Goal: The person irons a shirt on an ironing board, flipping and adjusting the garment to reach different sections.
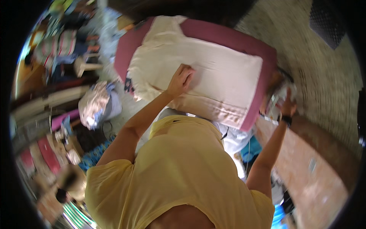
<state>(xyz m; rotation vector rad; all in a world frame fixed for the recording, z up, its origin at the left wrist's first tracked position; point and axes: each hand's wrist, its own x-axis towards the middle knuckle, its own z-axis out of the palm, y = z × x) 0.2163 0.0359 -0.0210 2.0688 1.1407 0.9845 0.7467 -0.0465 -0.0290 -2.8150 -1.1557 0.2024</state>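
A cream short-sleeved shirt (225, 65) lies spread over a padded ironing board with a maroon cover (263, 45). Its body is mostly smooth, with creases and a seam band along the near edge. My left hand (183, 79) is over the middle of the shirt, fingers loosely curled and no cloth visibly gathered in them. Beyond the board's right end, my right hand (288, 105) stretches out with its fingers apart, a dark band on the wrist. Close beside it is a blurred, shiny object (275, 100) whose kind I cannot make out.
A brownish tabletop (301, 164) runs along the right. Left of the board sits a heaped bundle of cloth (95, 105), with a wooden stool (85, 65) farther back. Another person in a striped shirt (63, 45) is at the far left. A dark mat (327, 24) lies far right.
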